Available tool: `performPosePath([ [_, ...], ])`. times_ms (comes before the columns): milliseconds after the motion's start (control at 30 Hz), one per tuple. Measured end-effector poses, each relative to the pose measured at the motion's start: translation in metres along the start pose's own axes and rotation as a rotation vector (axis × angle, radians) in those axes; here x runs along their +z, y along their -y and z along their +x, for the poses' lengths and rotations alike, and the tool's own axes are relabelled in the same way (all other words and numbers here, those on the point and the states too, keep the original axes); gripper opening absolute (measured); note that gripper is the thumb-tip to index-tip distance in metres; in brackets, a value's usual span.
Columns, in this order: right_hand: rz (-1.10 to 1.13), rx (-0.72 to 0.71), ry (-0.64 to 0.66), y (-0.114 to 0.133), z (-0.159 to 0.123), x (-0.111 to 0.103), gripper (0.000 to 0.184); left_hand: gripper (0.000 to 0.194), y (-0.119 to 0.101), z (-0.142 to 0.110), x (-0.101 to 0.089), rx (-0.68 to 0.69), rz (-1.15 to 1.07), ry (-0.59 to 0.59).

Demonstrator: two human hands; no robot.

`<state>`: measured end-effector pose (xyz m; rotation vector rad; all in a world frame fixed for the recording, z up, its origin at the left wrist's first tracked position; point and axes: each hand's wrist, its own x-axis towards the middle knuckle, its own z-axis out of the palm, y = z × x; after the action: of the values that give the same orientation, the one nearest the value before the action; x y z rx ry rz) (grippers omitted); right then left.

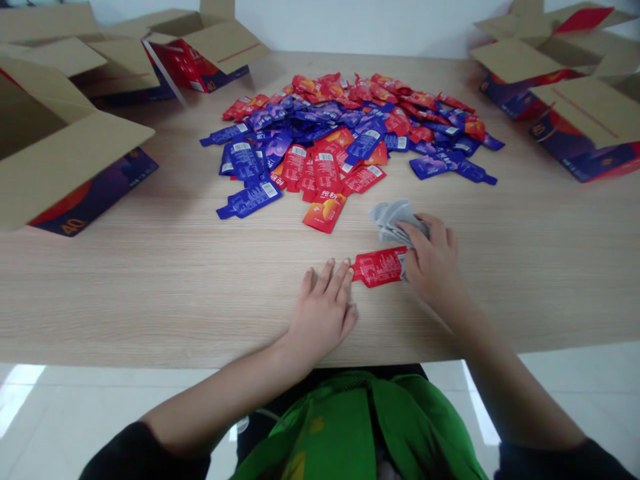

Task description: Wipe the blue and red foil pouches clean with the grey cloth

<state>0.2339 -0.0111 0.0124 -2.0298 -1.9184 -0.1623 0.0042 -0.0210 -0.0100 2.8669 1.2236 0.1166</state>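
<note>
A red pouch lies flat on the table near its front edge, its printed back with a barcode facing up. My left hand rests flat on the tabletop, fingers stretched out, the fingertips touching the pouch's narrow spout end. In my right hand is a crumpled grey cloth, gripped between thumb and fingers at the other end of the pouch. Part of the cloth covers that end. Beyond my hands spreads a pile of red pouches and blue pouches.
Open cardboard boxes stand on both sides: a near-left box, a back-left box, and a right box with others beside them. The wooden table ends just before my body. A white wall rises behind it.
</note>
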Motion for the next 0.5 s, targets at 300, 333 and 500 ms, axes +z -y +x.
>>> performPosePath([
  [300,0.029,-0.218,0.221,0.036,-0.019,0.017,0.048,0.052,-0.001,0.002,-0.005,0.002,0.013,0.043],
  [333,0.003,-0.171,0.214,0.027,-0.021,0.016,0.048,0.053,-0.002,0.002,-0.004,0.004,0.020,0.039],
  [500,-0.042,0.023,0.166,-0.033,-0.021,0.011,0.050,0.056,-0.002,0.004,-0.004,0.001,0.027,0.064],
])
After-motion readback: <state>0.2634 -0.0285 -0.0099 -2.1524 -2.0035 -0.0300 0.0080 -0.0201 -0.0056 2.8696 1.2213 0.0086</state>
